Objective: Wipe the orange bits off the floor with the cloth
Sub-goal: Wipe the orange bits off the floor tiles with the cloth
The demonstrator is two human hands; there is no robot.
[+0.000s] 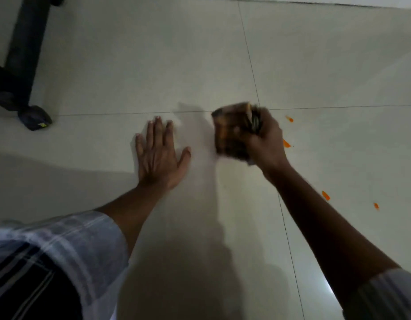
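Clutching bunched cloth (232, 131) in right grip (263, 140), orange bits (286, 143) just beside, left grip (159, 155) flat.

From my feed I can read no text, number or brand anywhere. The one candidate is a small yellow mark on the dark chair foot (36, 118) at the left, and it is too blurred to make out.

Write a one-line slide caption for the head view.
Right hand grips bunched cloth near orange bits; left hand flat on tiled floor.
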